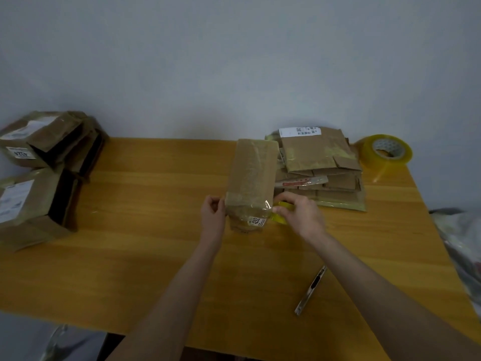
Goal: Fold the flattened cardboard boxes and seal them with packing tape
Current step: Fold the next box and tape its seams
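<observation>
A folded brown cardboard box (pixel 252 178) lies in the middle of the wooden table (pixel 145 230), its near end wrapped with clear tape and bearing a small white label. My left hand (pixel 213 217) presses against the box's near left corner, fingers curled at the tape there. My right hand (pixel 299 213) grips a small yellowish tape roll (pixel 279 217) at the box's near right corner, mostly hidden under the fingers. A stack of flattened cardboard boxes (pixel 320 165) lies just right of the box. A larger tape roll (pixel 386 151) rests at the table's far right corner.
Folded boxes (pixel 39 162) are piled at the table's far left edge. A utility knife (pixel 311 290) lies on the table near my right forearm. Crumpled plastic (pixel 460 243) sits beyond the table's right edge. A plain wall stands behind.
</observation>
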